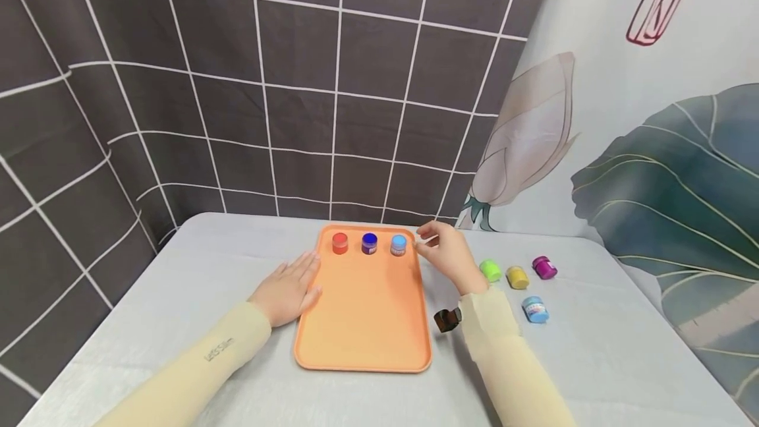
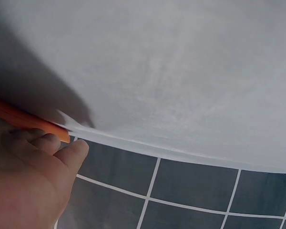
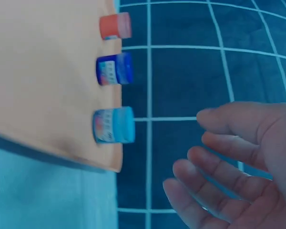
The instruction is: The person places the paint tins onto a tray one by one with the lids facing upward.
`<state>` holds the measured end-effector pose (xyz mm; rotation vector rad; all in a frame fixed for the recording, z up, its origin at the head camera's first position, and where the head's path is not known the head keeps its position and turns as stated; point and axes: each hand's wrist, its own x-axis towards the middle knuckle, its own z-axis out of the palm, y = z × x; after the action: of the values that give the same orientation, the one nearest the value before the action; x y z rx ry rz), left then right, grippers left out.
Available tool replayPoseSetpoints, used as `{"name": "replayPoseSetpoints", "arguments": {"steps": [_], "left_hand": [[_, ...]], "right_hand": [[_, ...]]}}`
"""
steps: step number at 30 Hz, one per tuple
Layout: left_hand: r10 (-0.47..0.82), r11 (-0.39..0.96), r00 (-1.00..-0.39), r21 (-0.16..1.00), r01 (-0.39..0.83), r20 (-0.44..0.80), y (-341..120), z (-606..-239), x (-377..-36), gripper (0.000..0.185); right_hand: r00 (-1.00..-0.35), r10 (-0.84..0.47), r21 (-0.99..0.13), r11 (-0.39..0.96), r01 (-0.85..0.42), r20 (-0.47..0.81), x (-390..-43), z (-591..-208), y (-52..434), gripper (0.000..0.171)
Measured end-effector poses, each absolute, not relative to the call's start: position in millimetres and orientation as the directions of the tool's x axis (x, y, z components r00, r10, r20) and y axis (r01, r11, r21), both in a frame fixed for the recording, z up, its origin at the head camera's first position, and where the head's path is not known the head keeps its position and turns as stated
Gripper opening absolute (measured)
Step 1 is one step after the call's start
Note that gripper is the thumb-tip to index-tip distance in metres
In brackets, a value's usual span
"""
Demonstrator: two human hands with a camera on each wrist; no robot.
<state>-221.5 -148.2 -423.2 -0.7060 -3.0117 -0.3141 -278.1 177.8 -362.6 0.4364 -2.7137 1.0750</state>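
An orange tray (image 1: 364, 321) lies on the grey table. Along its far edge stand a red jar (image 1: 340, 243), a dark blue jar (image 1: 369, 243) and a light blue jar (image 1: 398, 245). My left hand (image 1: 290, 288) rests flat, fingers straight, against the tray's left rim (image 2: 28, 121). My right hand (image 1: 446, 252) hovers just right of the light blue jar (image 3: 113, 125), fingers loosely spread and holding nothing. The red jar (image 3: 115, 26) and dark blue jar (image 3: 114, 68) also show in the right wrist view.
Right of the tray on the table sit a green jar (image 1: 490, 271), a yellow jar (image 1: 517, 277), a magenta jar (image 1: 544, 267) and another light blue jar (image 1: 535, 310). A dark grid-patterned curtain (image 1: 296, 84) hangs behind the table; a floral cloth covers the right.
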Motion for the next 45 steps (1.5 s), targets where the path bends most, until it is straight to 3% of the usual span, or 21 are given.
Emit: {"name": "replayPoseSetpoints", "arguments": {"steps": [4,8,14,26,34,45], "left_hand": [[0.435,0.876,-0.897,0.194,0.443,0.082,-151.2,-423.3,-219.9,0.062],[0.428,0.880,-0.901,0.190,0.435,0.077,-152.6,-422.8,-219.5,0.062],[0.427,0.880,-0.902,0.200,0.431,0.064,-150.1,-426.5,-222.3,0.064],[0.431,0.877,-0.900,0.201,0.436,0.067,-152.6,-426.8,-218.7,0.065],[0.430,0.876,-0.900,0.207,0.435,0.069,-148.7,-427.6,-221.8,0.066],[0.434,0.874,-0.899,0.217,0.434,0.051,-148.9,-427.1,-223.0,0.067]], "right_hand": [[-0.914,-0.203,-0.581,0.718,-0.383,0.352,-268.5,-359.7,184.7,0.024],[-0.911,-0.165,-0.597,0.708,-0.377,0.379,-259.7,-355.0,200.8,0.024],[-0.912,-0.034,-0.600,0.743,-0.296,0.409,-253.0,-349.7,231.5,0.024],[-0.963,0.222,-0.640,0.765,0.078,0.149,-247.9,-363.1,256.4,0.041],[-0.986,0.160,-0.573,0.812,0.107,0.044,-258.9,-372.7,263.0,0.050],[-0.976,0.203,-0.562,0.818,0.122,0.083,-262.5,-389.4,267.5,0.042]]}}
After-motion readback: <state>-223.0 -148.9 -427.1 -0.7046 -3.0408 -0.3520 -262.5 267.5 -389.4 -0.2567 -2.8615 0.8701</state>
